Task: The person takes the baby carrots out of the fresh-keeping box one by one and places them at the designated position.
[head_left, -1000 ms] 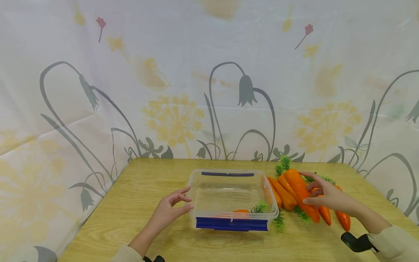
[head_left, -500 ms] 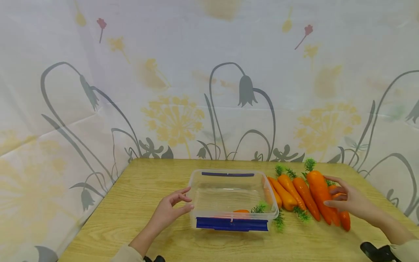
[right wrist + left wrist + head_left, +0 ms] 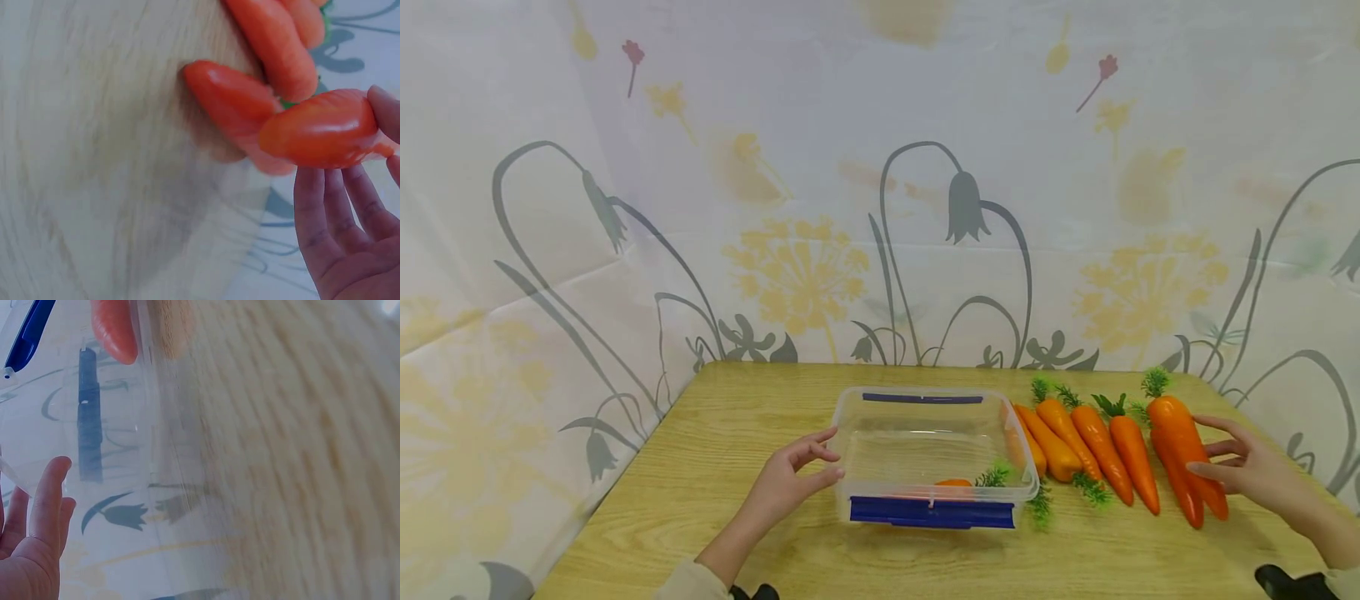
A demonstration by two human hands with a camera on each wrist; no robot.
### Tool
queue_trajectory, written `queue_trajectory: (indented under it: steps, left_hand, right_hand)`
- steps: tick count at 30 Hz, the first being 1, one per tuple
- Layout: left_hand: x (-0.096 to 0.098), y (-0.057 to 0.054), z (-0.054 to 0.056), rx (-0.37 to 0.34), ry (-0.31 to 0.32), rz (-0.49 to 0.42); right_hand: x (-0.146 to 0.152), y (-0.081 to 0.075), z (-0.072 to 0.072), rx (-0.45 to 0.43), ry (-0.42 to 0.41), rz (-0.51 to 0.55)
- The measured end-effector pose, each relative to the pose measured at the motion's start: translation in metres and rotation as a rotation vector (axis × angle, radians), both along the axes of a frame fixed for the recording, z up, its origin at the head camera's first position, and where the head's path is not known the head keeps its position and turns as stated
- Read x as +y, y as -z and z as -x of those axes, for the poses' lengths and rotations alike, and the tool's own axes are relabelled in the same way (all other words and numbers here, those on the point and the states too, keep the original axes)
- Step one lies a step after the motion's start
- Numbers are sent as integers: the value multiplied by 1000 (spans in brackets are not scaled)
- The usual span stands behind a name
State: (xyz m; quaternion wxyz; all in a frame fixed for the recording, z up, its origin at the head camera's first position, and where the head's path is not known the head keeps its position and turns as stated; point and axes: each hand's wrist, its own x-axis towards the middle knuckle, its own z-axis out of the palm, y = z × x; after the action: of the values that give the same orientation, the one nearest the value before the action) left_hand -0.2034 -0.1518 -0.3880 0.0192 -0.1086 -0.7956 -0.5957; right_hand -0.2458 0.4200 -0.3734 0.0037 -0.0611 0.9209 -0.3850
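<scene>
In the head view my right hand (image 3: 1255,471) holds an orange carrot (image 3: 1176,429) with a green leafy top, thumb on one side and fingers on the other. In the right wrist view the held carrot (image 3: 325,131) is above another carrot (image 3: 225,94) lying on the table. My left hand (image 3: 790,475) is at the left side of a clear plastic box (image 3: 932,512) with blue clips, its fingertips right at the wall. Inside the box, near its front, lies a carrot (image 3: 953,483) with a green top.
Right of the box, several carrots (image 3: 1096,450) lie side by side on the wooden table (image 3: 760,400), tops mostly toward the back. One green top (image 3: 1092,490) points forward. A flower-printed cloth (image 3: 820,167) hangs behind the table and along its sides.
My right hand has moved to the right with the carrot, from over the middle of the row to its right end, uncovering the other carrots. The left hand and box have stayed put.
</scene>
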Motion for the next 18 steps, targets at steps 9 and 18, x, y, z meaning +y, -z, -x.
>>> queue_trajectory:
  steps: [9,18]
  left_hand:
    - [0,0,0,16,1,-16]
    - [1,-1,0,10,1,-23]
  right_hand:
    - [35,24,16,-16,74,18]
    - [36,25,15,-87,93,49]
